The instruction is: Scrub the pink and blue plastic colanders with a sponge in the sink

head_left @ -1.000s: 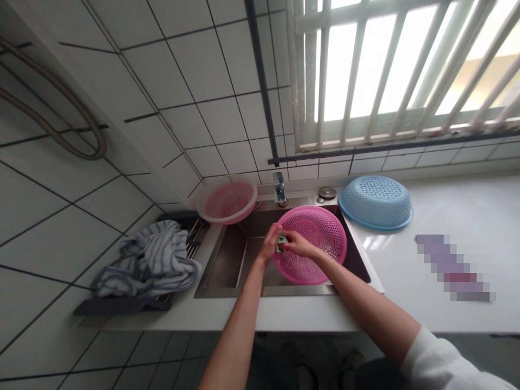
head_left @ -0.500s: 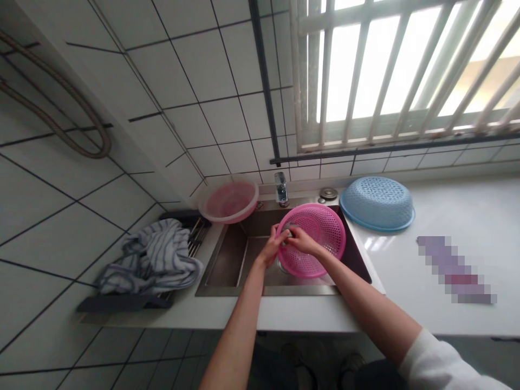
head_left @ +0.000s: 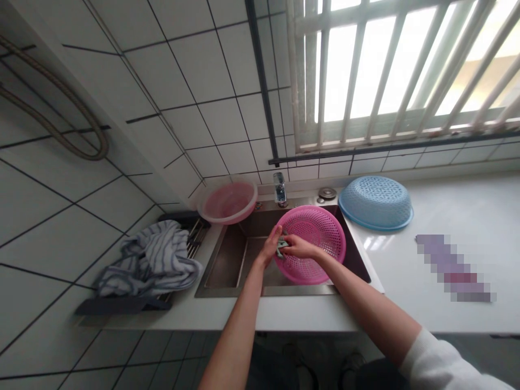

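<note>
A pink plastic colander (head_left: pixel 314 225) is held tilted over the steel sink (head_left: pixel 229 260). My left hand (head_left: pixel 268 248) is closed on its left rim, thumb up; the fingers behind the rim are partly hidden. A small greyish-green cloth (head_left: pixel 281 247) is bunched against that same stretch of rim. My right hand (head_left: pixel 299 247) grips the cloth with its fingers closed, reaching across the colander's inside. The two hands are close together at the rim.
Behind the sink stands a faucet (head_left: pixel 279 188), with a pink basin (head_left: pixel 229 203) at its left. A blue basket (head_left: pixel 376 203) lies upside down on the right counter. At left, a striped towel (head_left: pixel 158 260) is heaped on a dark rack (head_left: pixel 125 304).
The cloth shows more now, spread between my hands at the rim. The colander has shifted slightly down and tilted a little, and my right hand has moved slightly down.
</note>
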Demonstrator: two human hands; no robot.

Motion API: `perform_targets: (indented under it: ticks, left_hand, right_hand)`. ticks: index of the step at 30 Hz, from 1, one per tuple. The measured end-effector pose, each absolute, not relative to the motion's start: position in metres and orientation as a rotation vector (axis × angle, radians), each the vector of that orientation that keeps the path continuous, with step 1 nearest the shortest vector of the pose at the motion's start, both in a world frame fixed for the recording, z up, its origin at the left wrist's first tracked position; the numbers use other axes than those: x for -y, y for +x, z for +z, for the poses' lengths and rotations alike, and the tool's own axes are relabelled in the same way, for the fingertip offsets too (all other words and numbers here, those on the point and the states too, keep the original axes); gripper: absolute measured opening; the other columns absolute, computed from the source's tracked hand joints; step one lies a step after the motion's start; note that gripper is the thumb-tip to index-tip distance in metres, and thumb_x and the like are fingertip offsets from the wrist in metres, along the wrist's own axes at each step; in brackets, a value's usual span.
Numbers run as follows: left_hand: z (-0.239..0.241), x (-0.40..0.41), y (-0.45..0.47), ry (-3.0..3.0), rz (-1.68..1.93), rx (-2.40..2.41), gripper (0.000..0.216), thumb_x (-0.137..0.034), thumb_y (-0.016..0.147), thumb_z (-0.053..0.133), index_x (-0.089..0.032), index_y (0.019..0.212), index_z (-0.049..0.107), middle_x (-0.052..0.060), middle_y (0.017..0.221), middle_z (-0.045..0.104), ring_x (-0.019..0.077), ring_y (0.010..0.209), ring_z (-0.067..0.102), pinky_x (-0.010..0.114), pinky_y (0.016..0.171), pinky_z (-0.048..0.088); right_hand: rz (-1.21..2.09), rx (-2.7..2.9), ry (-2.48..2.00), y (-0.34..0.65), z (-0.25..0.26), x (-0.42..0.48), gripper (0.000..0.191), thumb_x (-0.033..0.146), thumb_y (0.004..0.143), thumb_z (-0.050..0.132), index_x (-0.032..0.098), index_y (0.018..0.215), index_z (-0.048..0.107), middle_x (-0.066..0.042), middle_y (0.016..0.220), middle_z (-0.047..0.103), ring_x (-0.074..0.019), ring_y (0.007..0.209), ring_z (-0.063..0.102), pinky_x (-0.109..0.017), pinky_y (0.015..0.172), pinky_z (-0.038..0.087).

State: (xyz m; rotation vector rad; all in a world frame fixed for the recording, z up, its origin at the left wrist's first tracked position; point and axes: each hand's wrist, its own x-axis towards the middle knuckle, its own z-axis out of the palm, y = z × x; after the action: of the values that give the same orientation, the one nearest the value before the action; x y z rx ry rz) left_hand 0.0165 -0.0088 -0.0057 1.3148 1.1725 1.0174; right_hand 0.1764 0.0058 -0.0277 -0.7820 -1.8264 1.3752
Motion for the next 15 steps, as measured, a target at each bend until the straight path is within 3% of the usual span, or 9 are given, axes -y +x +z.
perform_targets:
  ticks: [5, 11, 15]
  left_hand:
    - [-0.008, 0.008, 0.020, 1.269, 1.001, -1.104, 0.080, -0.080, 0.081, 0.065, -0.022, 0.136, 0.067, 0.013, 0.153, 0.059, 0.0342, 0.149, 0.046, 0.049, 0.125, 0.032]
    - [-0.003, 0.009, 0.020, 1.289, 1.012, -1.203, 0.076, -0.078, 0.082, 0.066, -0.020, 0.131, 0.071, 0.013, 0.152, 0.060, 0.0354, 0.149, 0.045, 0.048, 0.127, 0.027]
    - [-0.004, 0.009, 0.020, 1.319, 0.990, -1.179, 0.069, -0.073, 0.083, 0.069, -0.023, 0.131, 0.070, 0.012, 0.146, 0.065, 0.0347, 0.146, 0.049, 0.049, 0.126, 0.029]
  right_hand:
    - [1.069, 1.408, -0.993, 0.181, -0.023, -0.011, 0.022, 0.038, 0.084, 0.058, 0.018, 0.091, 0.062, -0.005, 0.090, 0.067, -0.0181, 0.078, 0.056, -0.028, 0.071, 0.047]
    - [1.310, 1.749, -0.831, 0.179, -0.029, -0.009, 0.018, 0.032, 0.078, 0.062, 0.016, 0.086, 0.064, -0.002, 0.080, 0.066, -0.0163, 0.070, 0.055, -0.027, 0.067, 0.046]
    - [1.092, 1.495, -1.015, 0.185, -0.027, -0.016, 0.023, 0.037, 0.080, 0.060, 0.016, 0.090, 0.064, -0.006, 0.089, 0.069, -0.0187, 0.078, 0.058, -0.030, 0.073, 0.048]
